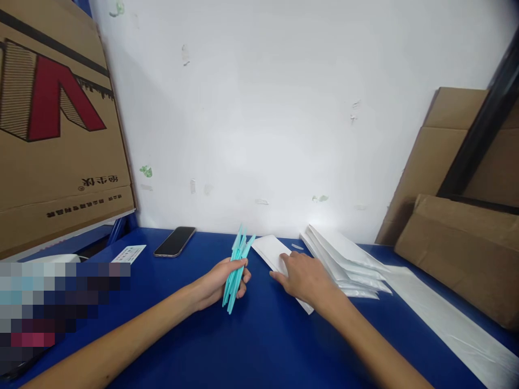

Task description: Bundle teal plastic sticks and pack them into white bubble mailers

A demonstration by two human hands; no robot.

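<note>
In the head view, my left hand (227,281) is closed around a bundle of thin teal plastic strips (239,256), held slanting above the blue table with the thumb across them. Their exact kind cannot be made out. My right hand (306,273) rests palm down on a long flat white packet (270,248), thumb and forefinger apart. The hand hides the packet's middle; its lower end shows below the palm. Just right of that hand lies a fanned stack of white paper-like sleeves (344,259).
A phone (175,241) and a printed card (128,253) lie at left on the blue table (259,346). Large cardboard boxes flank both sides, one (65,151) left and one (462,254) right. A long white sheet (450,324) runs down the right. A white wall (259,108) stands behind.
</note>
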